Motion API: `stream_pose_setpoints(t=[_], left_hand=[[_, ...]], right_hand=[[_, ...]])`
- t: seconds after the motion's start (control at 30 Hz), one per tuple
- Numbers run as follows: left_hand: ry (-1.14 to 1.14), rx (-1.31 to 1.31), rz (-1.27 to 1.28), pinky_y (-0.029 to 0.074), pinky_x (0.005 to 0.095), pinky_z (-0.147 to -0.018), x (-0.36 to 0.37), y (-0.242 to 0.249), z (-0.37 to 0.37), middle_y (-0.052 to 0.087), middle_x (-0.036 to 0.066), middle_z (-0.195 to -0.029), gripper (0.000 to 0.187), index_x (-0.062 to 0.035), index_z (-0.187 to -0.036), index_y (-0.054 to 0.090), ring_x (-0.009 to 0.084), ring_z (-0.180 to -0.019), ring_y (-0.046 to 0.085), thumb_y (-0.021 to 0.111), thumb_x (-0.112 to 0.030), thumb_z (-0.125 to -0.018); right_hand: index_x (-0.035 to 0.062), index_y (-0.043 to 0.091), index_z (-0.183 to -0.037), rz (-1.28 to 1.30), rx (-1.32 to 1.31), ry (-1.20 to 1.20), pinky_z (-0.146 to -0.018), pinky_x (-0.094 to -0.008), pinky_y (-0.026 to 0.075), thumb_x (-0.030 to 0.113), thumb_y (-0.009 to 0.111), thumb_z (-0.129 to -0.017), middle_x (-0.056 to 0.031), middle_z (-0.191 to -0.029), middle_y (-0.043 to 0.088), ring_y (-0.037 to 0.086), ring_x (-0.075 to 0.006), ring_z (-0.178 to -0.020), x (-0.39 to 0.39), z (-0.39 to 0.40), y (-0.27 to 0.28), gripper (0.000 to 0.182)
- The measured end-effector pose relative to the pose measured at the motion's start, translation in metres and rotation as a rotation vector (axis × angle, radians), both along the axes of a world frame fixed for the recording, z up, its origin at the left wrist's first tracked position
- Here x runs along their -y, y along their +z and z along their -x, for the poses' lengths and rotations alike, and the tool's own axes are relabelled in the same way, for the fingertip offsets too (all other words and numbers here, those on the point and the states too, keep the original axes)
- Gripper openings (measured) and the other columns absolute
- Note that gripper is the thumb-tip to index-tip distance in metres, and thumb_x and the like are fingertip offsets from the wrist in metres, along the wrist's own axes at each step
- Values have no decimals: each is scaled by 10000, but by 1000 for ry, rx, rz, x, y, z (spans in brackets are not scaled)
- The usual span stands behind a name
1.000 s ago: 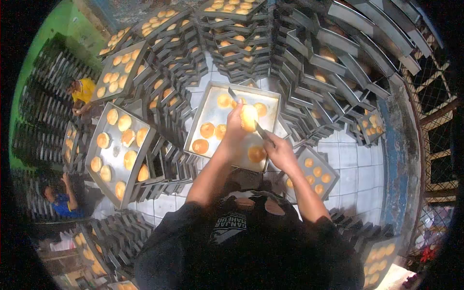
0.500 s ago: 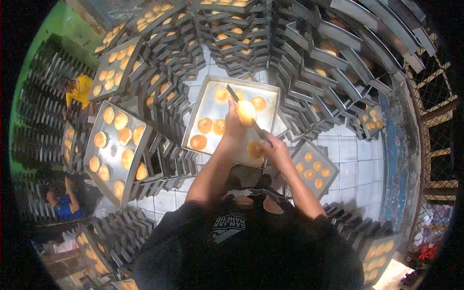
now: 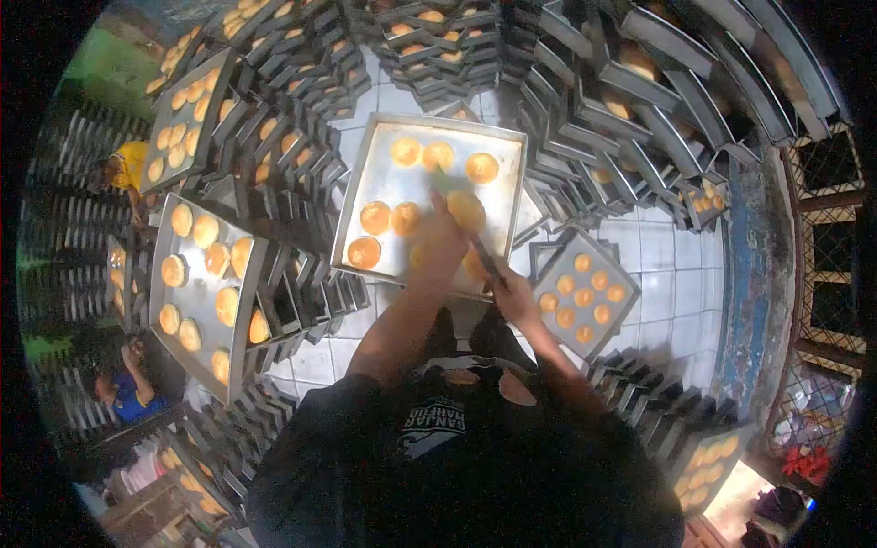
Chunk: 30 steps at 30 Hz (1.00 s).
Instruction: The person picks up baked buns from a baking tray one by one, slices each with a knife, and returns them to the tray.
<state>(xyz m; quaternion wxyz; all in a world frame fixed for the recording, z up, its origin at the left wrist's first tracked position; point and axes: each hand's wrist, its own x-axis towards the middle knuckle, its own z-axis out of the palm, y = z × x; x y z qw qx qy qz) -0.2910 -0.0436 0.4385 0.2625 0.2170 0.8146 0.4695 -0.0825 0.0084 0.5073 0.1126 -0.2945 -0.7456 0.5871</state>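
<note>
My left hand (image 3: 445,242), blurred by motion, is closed around a round golden bun (image 3: 467,212) over a square metal tray (image 3: 384,185). In my right hand (image 3: 514,300) is the dark handle of a long knife (image 3: 487,260). Its blade runs up and left along the held bun, partly hidden by the bun and my left hand. Several browned buns lie on the tray, among them a bun (image 3: 482,168) at the upper right and a bun (image 3: 364,252) at the lower left. My left forearm covers part of the tray's near side.
Zigzag stacks of metal trays (image 3: 438,55) with buns surround me. A tilted tray (image 3: 196,283) of buns tops the left stack; another tray (image 3: 548,329) sits low at right on the white-tiled floor (image 3: 653,310). Two people, in yellow (image 3: 131,166) and blue (image 3: 137,402), are at far left.
The view has shifted, so the tray sits slightly higher and further left. My hands keep hold of the bun and knife; the right hand is a little lower, and the bun looks darker and blurred.
</note>
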Motion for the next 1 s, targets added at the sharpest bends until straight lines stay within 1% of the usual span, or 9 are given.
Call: stream_pose_setpoints(t=[0.07,0.17,0.23,0.43,0.67,0.8,0.9,0.97,1.0], left_hand=[[-130,-523,120,467,429,-1030,8,-38,0,574,279,-1290,851,90,-1520,195,362,-1207,575,655,-336,-944],[-157,-187,60,372,431,-1123,-5,-60,8,423,298,-1474,837,107,-1526,182,370,-1351,448,642,-307,-962],[-285,-489,452,539,472,-886,-30,-109,17,626,294,-1178,752,66,-1522,213,397,-1051,659,630,-175,-945],[88,-144,83,536,453,-893,-107,-144,59,640,237,-1184,665,28,-1355,493,356,-1064,653,659,-450,-924],[470,110,-91,416,452,-1052,-186,-172,75,594,253,-1209,801,82,-1264,529,385,-1217,525,764,-533,-807],[226,64,-16,366,442,-1112,-174,-99,51,485,282,-1395,912,103,-1375,434,385,-1293,488,786,-503,-791],[204,149,-194,356,454,-1121,-195,-173,60,438,268,-1477,814,4,-1438,449,426,-1300,469,747,-466,-845],[7,108,-113,359,472,-1119,-166,-96,57,422,224,-1507,655,-132,-1468,459,413,-1309,463,684,-402,-915],[-173,-361,-130,321,536,-1133,-155,-99,63,407,200,-1528,661,-176,-1496,430,413,-1346,436,679,-394,-924]], right_hand=[[62,606,-1313,119,230,0,-893,-375,503,132,609,-972,-183,-1083,678,657,-228,-990,1,-44,-12,348],[32,623,-1295,79,223,-70,-639,-289,466,212,565,-1017,-30,-801,618,550,-104,-702,16,-126,-10,336],[31,641,-1269,71,186,-156,-558,-255,444,220,547,-1038,17,-751,622,515,-73,-621,30,-172,0,313],[42,682,-1201,667,182,-621,-616,-282,457,51,591,-910,-34,-859,647,605,-176,-741,65,-236,-21,305],[75,636,-1324,106,289,-410,-499,-223,392,93,576,-945,35,-702,631,486,-36,-544,67,-181,21,384],[69,609,-1348,605,29,-578,-478,-202,326,204,584,-1016,28,-719,601,434,-10,-534,47,-178,17,359],[46,605,-1342,376,237,-484,-469,-204,321,237,599,-1019,27,-717,597,416,-12,-517,21,-150,41,375],[61,629,-1307,334,120,-514,-523,-210,359,205,602,-1015,38,-760,609,448,-31,-583,4,-116,80,327],[68,571,-1385,295,114,-475,-507,-215,374,218,605,-1016,22,-732,620,493,-39,-577,-3,-104,80,400]])
